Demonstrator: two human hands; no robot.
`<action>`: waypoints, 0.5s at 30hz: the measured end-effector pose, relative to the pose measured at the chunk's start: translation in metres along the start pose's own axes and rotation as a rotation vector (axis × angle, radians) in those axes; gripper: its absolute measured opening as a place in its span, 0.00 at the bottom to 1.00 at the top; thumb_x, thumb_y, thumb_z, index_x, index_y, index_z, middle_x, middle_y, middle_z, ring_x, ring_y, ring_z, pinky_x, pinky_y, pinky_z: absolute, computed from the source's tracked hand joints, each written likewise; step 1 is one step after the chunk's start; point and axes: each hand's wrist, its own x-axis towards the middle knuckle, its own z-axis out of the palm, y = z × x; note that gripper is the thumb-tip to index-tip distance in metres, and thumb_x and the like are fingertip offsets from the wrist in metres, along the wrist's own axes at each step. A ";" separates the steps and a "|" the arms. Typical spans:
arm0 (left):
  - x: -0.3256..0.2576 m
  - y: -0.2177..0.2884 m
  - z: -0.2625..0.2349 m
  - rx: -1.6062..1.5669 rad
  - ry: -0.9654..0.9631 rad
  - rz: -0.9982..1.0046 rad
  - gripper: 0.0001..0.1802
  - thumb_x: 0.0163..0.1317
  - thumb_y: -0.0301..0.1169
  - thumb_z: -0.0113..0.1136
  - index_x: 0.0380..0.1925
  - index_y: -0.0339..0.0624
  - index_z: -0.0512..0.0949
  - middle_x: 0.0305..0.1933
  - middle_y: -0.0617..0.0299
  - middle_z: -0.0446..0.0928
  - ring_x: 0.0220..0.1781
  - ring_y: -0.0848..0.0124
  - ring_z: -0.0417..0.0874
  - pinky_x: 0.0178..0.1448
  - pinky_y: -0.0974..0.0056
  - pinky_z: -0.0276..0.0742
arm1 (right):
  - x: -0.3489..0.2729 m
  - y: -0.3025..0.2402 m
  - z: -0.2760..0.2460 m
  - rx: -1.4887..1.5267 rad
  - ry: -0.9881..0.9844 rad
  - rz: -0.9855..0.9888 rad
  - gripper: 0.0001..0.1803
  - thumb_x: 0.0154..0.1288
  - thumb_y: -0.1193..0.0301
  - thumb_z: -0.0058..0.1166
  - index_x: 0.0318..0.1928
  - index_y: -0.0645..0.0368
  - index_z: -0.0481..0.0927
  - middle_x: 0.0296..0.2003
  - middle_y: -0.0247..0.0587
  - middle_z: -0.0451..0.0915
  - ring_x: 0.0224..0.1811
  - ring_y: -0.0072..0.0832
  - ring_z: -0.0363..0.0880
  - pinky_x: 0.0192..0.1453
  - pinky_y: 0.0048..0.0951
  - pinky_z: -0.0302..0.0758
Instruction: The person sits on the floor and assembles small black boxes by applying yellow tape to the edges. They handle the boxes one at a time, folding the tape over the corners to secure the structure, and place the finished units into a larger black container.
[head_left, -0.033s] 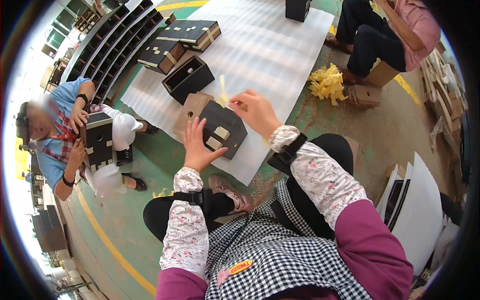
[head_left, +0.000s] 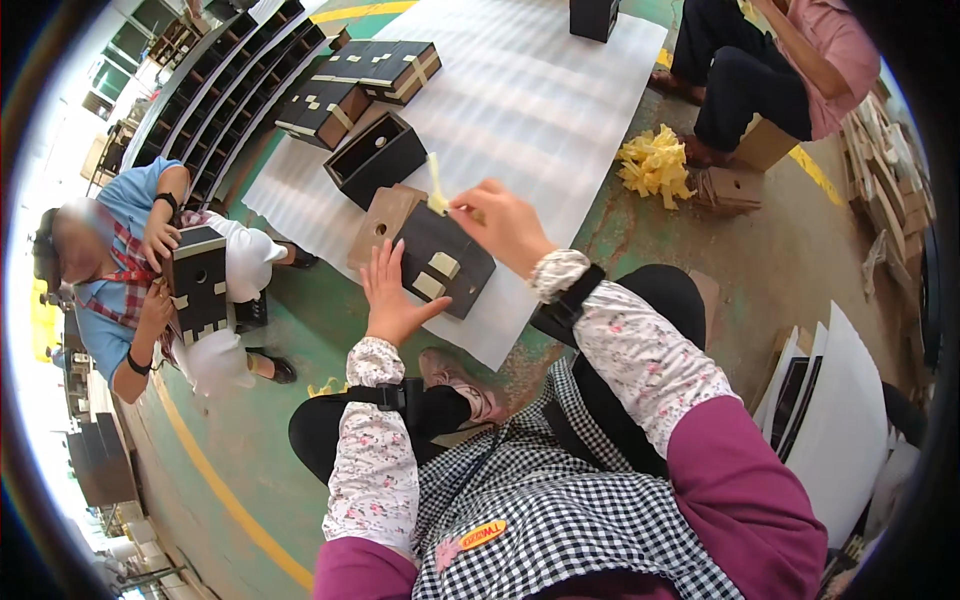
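Note:
In front of me a black wooden box panel (head_left: pixel 465 262) lies on the white sheet, with short cream tape strips (head_left: pixel 438 272) on its near left part. My left hand (head_left: pixel 390 300) rests at the panel's left edge, fingers spread and thumb stretched across toward the tape. At the panel's far edge my right hand (head_left: pixel 508 228) has thumb and forefinger pinched together on a pale yellow tape strip (head_left: pixel 436 188), which sticks up past the corner. Beside the panel's far left side shows a brown board (head_left: pixel 375 232) with a round hole.
An open black box (head_left: pixel 372 165) and taped dark boxes (head_left: pixel 385 68) stand farther off on the white sheet (head_left: pixel 525 110). At left a seated co-worker holds a black box (head_left: pixel 203 285). Yellow strips (head_left: pixel 655 168) are heaped near another seated person at right.
My right hand has shifted slightly left, and the tape strip in it has moved left along with it. My left hand's fingers have shifted a little left.

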 end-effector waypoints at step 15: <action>-0.006 0.001 0.023 0.075 0.079 -0.096 0.54 0.41 0.55 0.65 0.65 0.42 0.52 0.69 0.55 0.51 0.71 0.57 0.49 0.70 0.52 0.47 | -0.029 -0.022 0.026 -0.453 -0.589 -0.163 0.05 0.49 0.76 0.52 0.28 0.65 0.78 0.32 0.46 0.72 0.32 0.38 0.79 0.35 0.35 0.77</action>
